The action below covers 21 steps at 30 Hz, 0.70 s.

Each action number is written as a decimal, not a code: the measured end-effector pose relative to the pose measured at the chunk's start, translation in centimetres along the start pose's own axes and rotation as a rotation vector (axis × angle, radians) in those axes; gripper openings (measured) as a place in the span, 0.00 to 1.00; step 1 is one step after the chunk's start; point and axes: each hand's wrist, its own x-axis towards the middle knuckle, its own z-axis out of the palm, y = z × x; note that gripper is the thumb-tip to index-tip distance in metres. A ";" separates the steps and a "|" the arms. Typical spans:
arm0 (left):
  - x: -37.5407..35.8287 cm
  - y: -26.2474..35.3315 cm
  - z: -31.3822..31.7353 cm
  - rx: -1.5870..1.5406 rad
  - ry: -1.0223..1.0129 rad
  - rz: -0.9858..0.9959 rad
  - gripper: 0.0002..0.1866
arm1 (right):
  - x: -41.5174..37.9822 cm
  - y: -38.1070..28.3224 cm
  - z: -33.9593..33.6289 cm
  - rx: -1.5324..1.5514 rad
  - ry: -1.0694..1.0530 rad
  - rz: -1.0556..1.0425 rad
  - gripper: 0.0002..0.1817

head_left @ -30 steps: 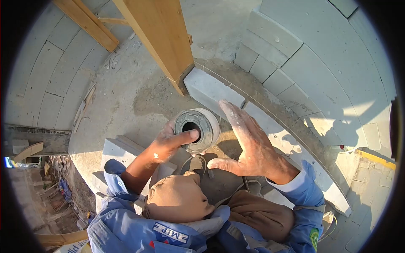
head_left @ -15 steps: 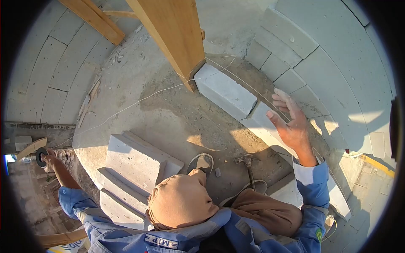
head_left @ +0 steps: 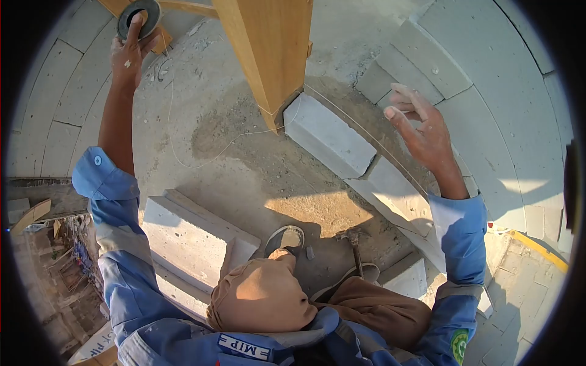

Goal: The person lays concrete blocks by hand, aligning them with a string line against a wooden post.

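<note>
Left hand: up in the top left of the frame went the left hand (head_left: 127, 61), arm stretched long, clasped firmly on the reel with the thumb laid over its hollow core and the fingers behind.
String reel: there it was, the dark-rimmed string reel (head_left: 124, 25), high in the upper left, its round end turned to the camera.
String: a thin pale string (head_left: 259, 131) hung slack in a wide loop across the left-centre floor, then rose to the foot of the post.
Wooden post: the squared wooden post (head_left: 268, 55) stood at top centre, its lower end touching the first white block.
Taut line: from that foot a straight line (head_left: 351, 119) ran down rightward, alongside the blocks and below the right hand.
Right hand: over at right of centre, the right hand (head_left: 424, 134) was free and loosely curled, pale dust on its fingers, the block wall (head_left: 494, 122) behind it.
Block row: the first white block (head_left: 329, 137) lay at centre, the next block (head_left: 394, 189) just beyond its lower right end.
Lower left: more pale blocks (head_left: 186, 238) sat stacked beside the bent knee (head_left: 262, 296).
Lower centre: a hammer (head_left: 355, 247) rested near the shoes (head_left: 287, 239), head toward the top.
Lower left edge: jumbled debris (head_left: 70, 268), it seemed, though the lens blurred it.
</note>
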 end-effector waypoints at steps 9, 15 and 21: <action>-0.9 3.8 15.9 0.181 -0.978 -0.042 0.41 | 17.6 -4.9 -0.8 0.575 -0.045 -0.188 0.41; -4.0 4.0 19.1 0.335 -1.333 0.094 0.32 | 17.0 -10.2 0.7 0.495 -0.085 -0.046 0.28; -4.8 2.4 12.0 0.250 -0.766 -0.035 0.24 | 8.0 -1.4 -9.6 0.680 0.236 -0.033 0.27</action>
